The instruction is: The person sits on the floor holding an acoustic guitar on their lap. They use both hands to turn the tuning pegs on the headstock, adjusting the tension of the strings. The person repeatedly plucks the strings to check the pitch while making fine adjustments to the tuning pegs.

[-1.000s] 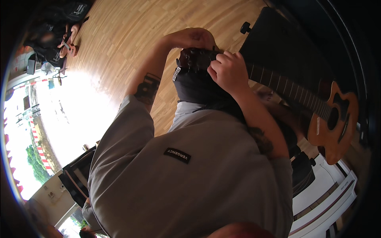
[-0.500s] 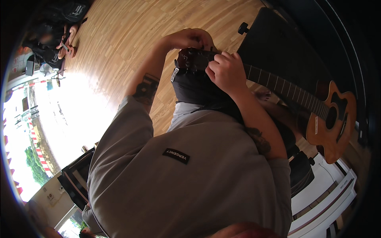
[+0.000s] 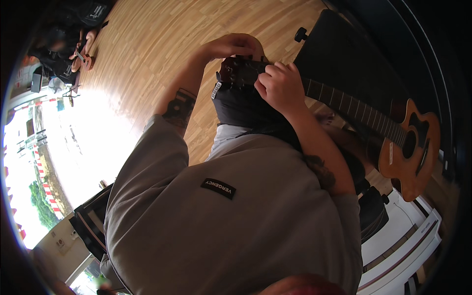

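An acoustic guitar point(image 3: 420, 162) with a pale wooden top and dark pickguard lies across my lap, its body at the far right. Its dark headstock point(image 3: 243, 73) points left and rests over my black-clothed leg. My left hand point(image 3: 238, 46) bends over the headstock's far edge, fingers curled and closed by the tuning pegs; whatever the fingertips pinch is hidden. Around the upper neck, beside the headstock, my right hand point(image 3: 282, 88) is closed with bent fingers. The fretboard point(image 3: 356, 109) runs from it toward the sound hole.
A black padded panel point(image 3: 344, 64) with a knob stands beyond the neck. A white piece of equipment point(image 3: 403, 250) is at the lower right. At the upper left, on the wooden floor point(image 3: 142, 54), a person sits with a small guitar point(image 3: 87, 62). Bright windows line the left.
My left hand and forearm have shifted slightly, and its fingers sit a little differently over the headstock's far edge. The right hand stays on the neck.
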Motion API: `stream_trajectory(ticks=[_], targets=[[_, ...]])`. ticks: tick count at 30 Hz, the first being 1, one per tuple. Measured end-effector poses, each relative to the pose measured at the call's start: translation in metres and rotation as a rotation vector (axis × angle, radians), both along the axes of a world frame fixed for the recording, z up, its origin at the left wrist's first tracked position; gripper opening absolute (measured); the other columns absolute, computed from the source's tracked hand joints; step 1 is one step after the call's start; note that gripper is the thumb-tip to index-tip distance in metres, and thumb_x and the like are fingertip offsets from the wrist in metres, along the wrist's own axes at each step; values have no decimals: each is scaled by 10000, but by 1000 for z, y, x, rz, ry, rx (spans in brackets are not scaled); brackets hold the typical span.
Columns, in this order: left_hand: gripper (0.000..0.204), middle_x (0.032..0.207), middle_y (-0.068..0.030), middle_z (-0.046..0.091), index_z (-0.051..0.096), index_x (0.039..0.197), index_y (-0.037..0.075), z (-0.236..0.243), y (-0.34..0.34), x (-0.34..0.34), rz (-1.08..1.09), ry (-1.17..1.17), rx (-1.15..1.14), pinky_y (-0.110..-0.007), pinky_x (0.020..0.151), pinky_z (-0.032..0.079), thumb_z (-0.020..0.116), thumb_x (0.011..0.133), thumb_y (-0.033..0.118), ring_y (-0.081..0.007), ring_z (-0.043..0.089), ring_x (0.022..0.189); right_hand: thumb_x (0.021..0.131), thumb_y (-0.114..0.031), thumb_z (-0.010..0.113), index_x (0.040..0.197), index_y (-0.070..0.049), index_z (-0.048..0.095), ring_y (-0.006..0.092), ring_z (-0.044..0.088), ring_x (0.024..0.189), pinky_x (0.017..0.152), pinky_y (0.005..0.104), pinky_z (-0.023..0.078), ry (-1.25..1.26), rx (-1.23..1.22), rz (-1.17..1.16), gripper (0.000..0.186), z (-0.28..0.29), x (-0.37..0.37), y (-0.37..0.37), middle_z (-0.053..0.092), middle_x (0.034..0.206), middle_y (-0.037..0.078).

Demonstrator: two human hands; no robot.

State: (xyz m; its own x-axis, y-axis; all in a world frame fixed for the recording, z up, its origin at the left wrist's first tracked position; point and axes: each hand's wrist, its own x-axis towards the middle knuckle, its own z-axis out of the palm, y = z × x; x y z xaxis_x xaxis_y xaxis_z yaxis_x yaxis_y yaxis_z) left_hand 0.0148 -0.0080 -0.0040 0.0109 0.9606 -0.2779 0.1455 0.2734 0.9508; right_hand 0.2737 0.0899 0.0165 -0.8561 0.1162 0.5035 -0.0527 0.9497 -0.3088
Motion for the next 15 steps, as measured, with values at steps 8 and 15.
stream_trajectory(ticks=[8, 15], targets=[[227, 1117, -62, 776, 746, 1068, 52, 12, 4, 11, -87, 182, 105, -325, 920, 530, 564, 962, -33, -167, 657, 985, 760, -177, 821, 657, -146, 664, 237, 635, 824, 768, 426, 476, -10, -4, -1, 191, 4, -2, 1, 600, 761, 11], [128, 1035, -47, 774, 756, 991, 69, 10, -1, 14, -11, -117, 217, -322, 915, 534, 637, 964, 29, -158, 660, 1010, 756, -174, 821, 644, -141, 654, 243, 629, 812, 764, 424, 477, -1, -10, -16, 204, -1, 0, -1, 593, 741, 15]])
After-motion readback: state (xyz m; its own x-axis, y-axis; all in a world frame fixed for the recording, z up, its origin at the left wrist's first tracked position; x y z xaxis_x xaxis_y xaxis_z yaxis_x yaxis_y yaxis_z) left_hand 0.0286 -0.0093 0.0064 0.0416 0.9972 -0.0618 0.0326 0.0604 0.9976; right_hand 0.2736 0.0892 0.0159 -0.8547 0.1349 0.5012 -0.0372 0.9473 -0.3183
